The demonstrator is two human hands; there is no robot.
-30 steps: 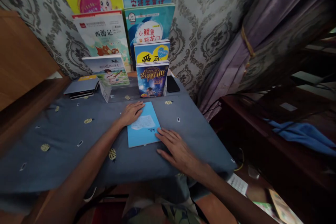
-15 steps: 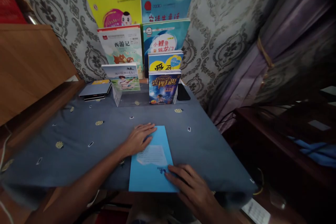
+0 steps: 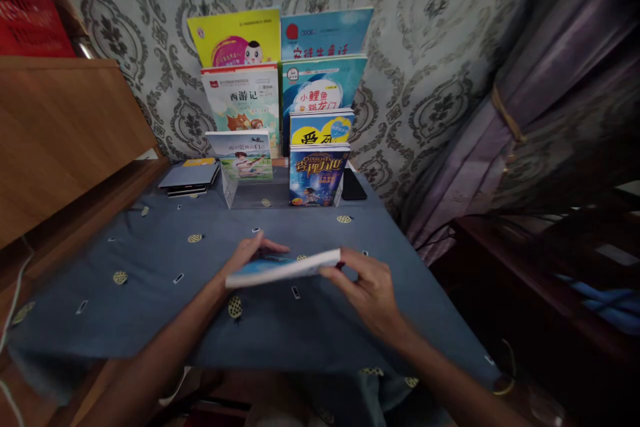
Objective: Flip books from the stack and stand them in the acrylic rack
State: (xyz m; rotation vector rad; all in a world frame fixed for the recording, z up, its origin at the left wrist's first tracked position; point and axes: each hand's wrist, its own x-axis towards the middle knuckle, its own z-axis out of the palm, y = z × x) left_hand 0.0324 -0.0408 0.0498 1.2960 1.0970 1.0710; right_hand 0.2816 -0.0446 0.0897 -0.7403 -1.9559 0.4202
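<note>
A thin blue book is raised above the table, its white page edge facing me and its right end slightly higher. My right hand grips its right end, thumb below and fingers over the top. At the left far side of the book, my left hand holds it with its fingers stretched along the back edge; the book partly hides them. Further back, a clear book stand carries several upright books, among them a dark blue book and a green-and-white book in front.
On the dark blue tablecloth, a small stack of books lies at the back left. A black phone rests right of the stand. Patterned wallpaper rises behind, with a wooden panel left and a purple curtain right.
The blue book has come up off the table and tilted, now edge-on to me. My right hand has moved up and gripped its end. The view has shifted slightly.
</note>
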